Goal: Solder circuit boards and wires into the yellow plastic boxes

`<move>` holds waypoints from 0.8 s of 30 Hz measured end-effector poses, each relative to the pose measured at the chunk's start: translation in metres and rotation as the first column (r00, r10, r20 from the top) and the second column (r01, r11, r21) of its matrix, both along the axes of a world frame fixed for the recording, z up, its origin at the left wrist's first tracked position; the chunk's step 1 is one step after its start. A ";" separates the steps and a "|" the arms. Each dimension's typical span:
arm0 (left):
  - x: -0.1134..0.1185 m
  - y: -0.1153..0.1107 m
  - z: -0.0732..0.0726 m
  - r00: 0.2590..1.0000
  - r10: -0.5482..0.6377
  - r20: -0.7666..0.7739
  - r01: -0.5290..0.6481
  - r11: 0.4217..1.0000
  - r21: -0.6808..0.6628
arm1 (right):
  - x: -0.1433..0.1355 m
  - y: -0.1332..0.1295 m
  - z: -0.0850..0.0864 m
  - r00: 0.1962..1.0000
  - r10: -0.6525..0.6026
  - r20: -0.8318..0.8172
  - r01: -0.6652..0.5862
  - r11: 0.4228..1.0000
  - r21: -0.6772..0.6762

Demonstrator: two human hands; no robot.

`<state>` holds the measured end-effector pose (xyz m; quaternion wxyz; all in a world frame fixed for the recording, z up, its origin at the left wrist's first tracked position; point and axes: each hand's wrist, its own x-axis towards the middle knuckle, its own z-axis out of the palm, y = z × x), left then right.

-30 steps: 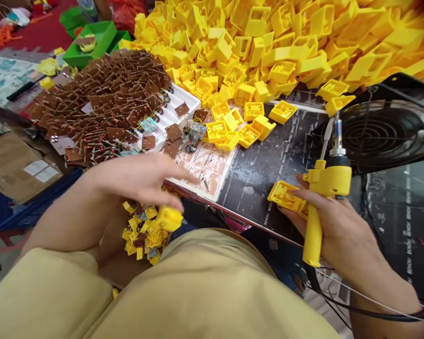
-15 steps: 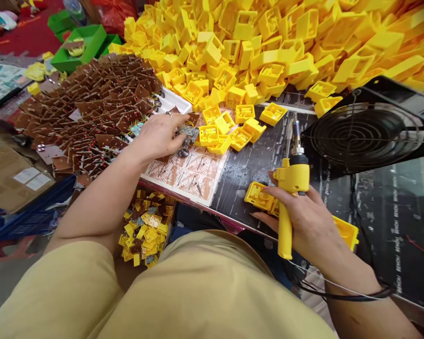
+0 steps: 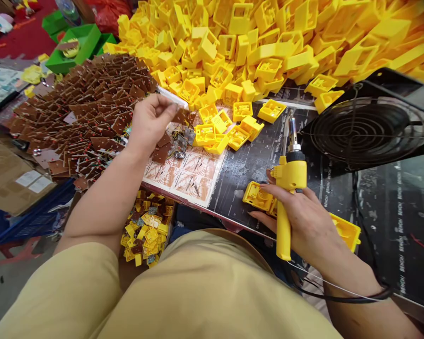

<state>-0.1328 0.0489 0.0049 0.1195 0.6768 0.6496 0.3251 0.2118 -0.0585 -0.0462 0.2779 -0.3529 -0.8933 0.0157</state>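
Note:
My left hand (image 3: 150, 123) is closed in a pinch above the near edge of a heap of brown circuit boards (image 3: 92, 103). What its fingertips hold, if anything, I cannot make out; a brown board lies just beyond them. Below and right of it is a small cluster of grey parts with thin wires (image 3: 183, 137). My right hand (image 3: 300, 214) grips a yellow soldering gun (image 3: 284, 221), its metal tip pointing up and away. Beneath that hand's fingertips a yellow plastic casing (image 3: 257, 195) lies near the table edge, partly hidden.
Loose yellow casings (image 3: 215, 129) sit mid-table before a large yellow pile (image 3: 233, 42). A black fan (image 3: 367, 127) stands at right. Below the table edge is a box of yellow pieces (image 3: 148, 230). A cable (image 3: 360, 296) crosses my right wrist.
My left hand has let go of the grey wired parts and moved up and left, its fingers now pinched. My right hand stays nearly still with the soldering gun.

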 end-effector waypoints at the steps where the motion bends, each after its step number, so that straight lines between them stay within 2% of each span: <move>1: -0.001 0.006 0.001 0.995 -0.010 0.099 0.006 0.999 0.042 | -0.002 -0.001 0.001 1.000 -0.007 -0.010 0.007 1.000 0.004; 3: 0.001 0.017 0.006 0.950 -0.093 0.299 0.052 0.988 0.142 | -0.006 -0.003 0.003 0.999 -0.033 -0.040 0.034 0.999 0.012; 5: 0.007 0.021 0.016 0.847 -0.215 0.486 0.107 0.965 0.241 | -0.012 -0.006 0.003 0.994 -0.069 -0.081 0.070 0.997 0.009; 8: 0.030 0.008 0.027 0.699 -0.340 0.629 0.221 0.939 0.261 | -0.019 -0.009 0.002 0.992 -0.080 -0.093 0.080 0.997 -0.007; 9: 0.040 -0.001 0.027 0.701 -0.366 0.612 0.292 0.930 0.222 | -0.021 -0.009 0.001 0.995 -0.070 -0.073 0.069 0.998 -0.013; 10: 0.050 -0.012 0.026 0.734 -0.390 0.556 0.378 0.915 0.144 | -0.022 -0.009 0.000 0.997 -0.058 -0.052 0.057 0.998 -0.017; 12: 0.070 -0.035 0.016 0.788 -0.521 0.328 0.561 0.827 -0.034 | -0.021 -0.009 0.001 0.998 -0.049 -0.028 0.048 0.999 -0.018; 14: 0.086 -0.053 0.004 0.794 -0.607 0.025 0.605 0.786 -0.131 | -0.017 -0.009 0.005 0.997 -0.060 -0.046 0.060 0.998 -0.004; 16: 0.095 -0.062 -0.007 0.761 -0.611 -0.218 0.591 0.791 -0.156 | -0.013 -0.012 0.012 0.992 -0.079 -0.101 0.083 0.996 0.035; 17: 0.098 -0.064 -0.011 0.742 -0.604 -0.291 0.584 0.796 -0.161 | -0.011 -0.013 0.017 0.986 -0.097 -0.139 0.106 0.993 0.058; 19: 0.100 -0.064 -0.013 0.714 -0.609 -0.345 0.583 0.791 -0.189 | -0.005 -0.018 0.026 0.967 -0.133 -0.216 0.159 0.981 0.110; 21: 0.101 -0.063 -0.011 0.699 -0.632 -0.336 0.587 0.775 -0.235 | 0.003 -0.024 0.034 0.957 -0.126 -0.262 0.165 0.978 0.131; 24: 0.101 -0.062 -0.006 0.680 -0.672 -0.293 0.603 0.740 -0.297 | 0.024 -0.037 0.041 0.962 -0.104 -0.253 0.121 0.991 0.050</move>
